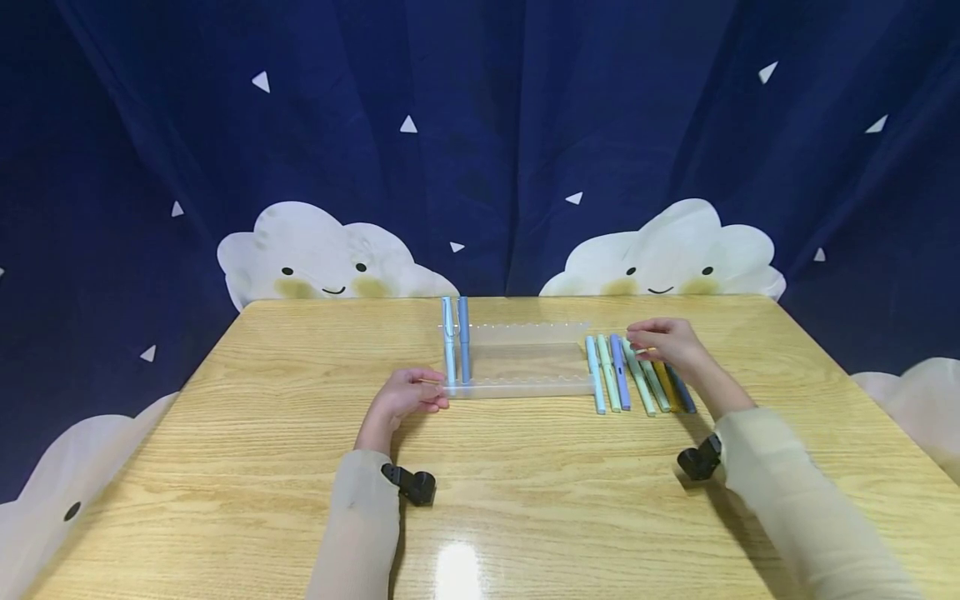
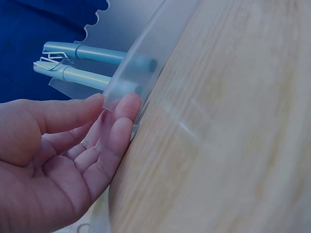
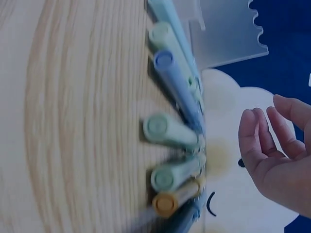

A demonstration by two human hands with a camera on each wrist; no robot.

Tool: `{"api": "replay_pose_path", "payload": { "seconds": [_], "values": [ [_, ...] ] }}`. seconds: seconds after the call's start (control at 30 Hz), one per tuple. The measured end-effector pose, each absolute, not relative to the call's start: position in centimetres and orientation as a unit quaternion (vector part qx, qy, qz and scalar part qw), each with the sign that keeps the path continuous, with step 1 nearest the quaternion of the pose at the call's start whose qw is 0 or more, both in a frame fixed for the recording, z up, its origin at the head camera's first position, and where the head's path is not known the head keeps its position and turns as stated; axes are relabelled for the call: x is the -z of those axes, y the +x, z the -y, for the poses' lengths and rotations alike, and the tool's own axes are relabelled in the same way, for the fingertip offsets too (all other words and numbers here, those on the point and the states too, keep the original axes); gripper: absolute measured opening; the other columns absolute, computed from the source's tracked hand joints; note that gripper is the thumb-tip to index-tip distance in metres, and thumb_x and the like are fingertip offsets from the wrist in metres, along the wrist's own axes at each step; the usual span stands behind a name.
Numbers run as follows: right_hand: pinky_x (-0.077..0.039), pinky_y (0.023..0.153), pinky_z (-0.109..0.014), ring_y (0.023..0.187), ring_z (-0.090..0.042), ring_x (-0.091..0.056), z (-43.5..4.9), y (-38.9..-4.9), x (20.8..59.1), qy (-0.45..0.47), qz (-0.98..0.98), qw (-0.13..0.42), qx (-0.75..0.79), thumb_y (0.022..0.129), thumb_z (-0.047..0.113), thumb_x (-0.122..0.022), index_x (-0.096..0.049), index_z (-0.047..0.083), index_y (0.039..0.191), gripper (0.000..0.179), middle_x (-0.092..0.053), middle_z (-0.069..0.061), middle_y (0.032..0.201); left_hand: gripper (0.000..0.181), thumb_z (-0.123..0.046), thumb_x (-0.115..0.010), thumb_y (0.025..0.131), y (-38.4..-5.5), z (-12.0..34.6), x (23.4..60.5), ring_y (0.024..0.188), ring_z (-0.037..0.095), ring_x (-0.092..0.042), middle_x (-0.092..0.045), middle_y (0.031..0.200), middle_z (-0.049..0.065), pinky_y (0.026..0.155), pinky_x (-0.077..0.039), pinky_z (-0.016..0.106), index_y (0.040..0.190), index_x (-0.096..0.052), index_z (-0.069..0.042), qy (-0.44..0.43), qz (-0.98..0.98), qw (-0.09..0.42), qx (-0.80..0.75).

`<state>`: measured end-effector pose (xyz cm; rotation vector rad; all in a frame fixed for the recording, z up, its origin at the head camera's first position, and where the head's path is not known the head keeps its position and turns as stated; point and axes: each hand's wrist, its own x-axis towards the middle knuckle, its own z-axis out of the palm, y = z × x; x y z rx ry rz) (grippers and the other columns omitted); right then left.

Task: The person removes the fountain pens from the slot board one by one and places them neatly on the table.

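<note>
A frosted clear pen rack (image 1: 525, 387) with notched edges stands on the table. Two pens lie in its left end, a light blue pen (image 1: 449, 342) and a darker blue pen (image 1: 464, 342). My left hand (image 1: 408, 393) pinches the rack's front left corner between thumb and fingers, as the left wrist view (image 2: 73, 155) shows. Above the far ends of the loose pens hovers my right hand (image 1: 671, 343), fingers loosely bent and holding nothing. Beneath and beside it lie a pale green pen (image 1: 639, 379), a yellow pen (image 1: 664, 387) and a purple-blue pen (image 3: 175, 82).
Several pens lie in a row right of the rack, among them a light blue pen (image 1: 596, 375) close to its right end and a dark blue pen (image 1: 682, 392) outermost. A navy curtain (image 1: 480, 150) with clouds hangs behind the wooden table (image 1: 525, 492).
</note>
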<state>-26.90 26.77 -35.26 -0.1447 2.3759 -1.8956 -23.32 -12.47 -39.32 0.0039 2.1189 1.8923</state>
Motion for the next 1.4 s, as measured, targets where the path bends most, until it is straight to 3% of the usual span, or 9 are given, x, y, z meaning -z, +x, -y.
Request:
{"api": "replay_pose_path", "payload": {
  "seconds": [0.23, 0.5, 0.73, 0.97, 1.4],
  "values": [
    [-0.052, 0.066, -0.025, 0.071, -0.010, -0.059, -24.6, -26.7, 35.2, -0.054, -0.762, 0.053, 0.643, 0.088, 0.000, -0.052, -0.042, -0.024, 0.109, 0.033, -0.060, -0.001, 0.078, 0.025, 0.006, -0.050, 0.086, -23.3, 12.5, 39.2, 0.065, 0.017, -0.063, -0.063, 0.073, 0.013, 0.061, -0.051, 0.025, 0.109, -0.051, 0.014, -0.004, -0.735, 0.150, -0.661],
    [-0.052, 0.065, -0.025, 0.068, -0.011, -0.059, -22.5, -26.8, 35.4, -0.067, -0.728, 0.056, 0.680, 0.086, -0.004, -0.052, -0.049, -0.020, 0.101, 0.022, -0.061, -0.003, 0.077, 0.025, 0.006, -0.051, 0.086, -23.3, 12.4, 39.2, 0.065, 0.017, -0.063, -0.063, 0.074, 0.013, 0.061, -0.051, 0.025, 0.110, -0.051, 0.013, -0.004, -0.735, 0.151, -0.662],
    [-0.052, 0.064, -0.026, 0.068, -0.011, -0.060, -20.6, -26.9, 35.5, -0.074, -0.725, 0.063, 0.682, 0.086, -0.003, -0.054, -0.047, -0.022, 0.104, 0.028, -0.062, -0.005, 0.077, 0.025, 0.006, -0.050, 0.086, -23.2, 12.5, 39.1, 0.066, 0.017, -0.063, -0.064, 0.076, 0.015, 0.062, -0.051, 0.025, 0.110, -0.051, 0.014, -0.003, -0.737, 0.150, -0.659],
    [-0.052, 0.066, -0.030, 0.067, -0.012, -0.060, -18.5, -27.0, 35.7, -0.069, -0.729, 0.065, 0.678, 0.085, -0.002, -0.054, -0.055, -0.013, 0.097, 0.016, -0.061, -0.003, 0.075, 0.025, 0.006, -0.050, 0.086, -23.1, 12.4, 39.0, 0.066, 0.017, -0.063, -0.063, 0.075, 0.014, 0.062, -0.051, 0.025, 0.110, -0.051, 0.014, -0.004, -0.736, 0.153, -0.660],
    [-0.052, 0.065, -0.028, 0.069, -0.015, -0.060, -14.5, -26.8, 35.8, -0.100, -0.714, 0.076, 0.688, 0.084, -0.007, -0.052, -0.045, -0.025, 0.105, 0.028, -0.060, -0.006, 0.078, 0.026, 0.005, -0.051, 0.086, -23.1, 12.4, 39.0, 0.067, 0.018, -0.063, -0.063, 0.076, 0.014, 0.064, -0.052, 0.028, 0.111, -0.051, 0.013, -0.006, -0.736, 0.151, -0.660]
  ]
}}
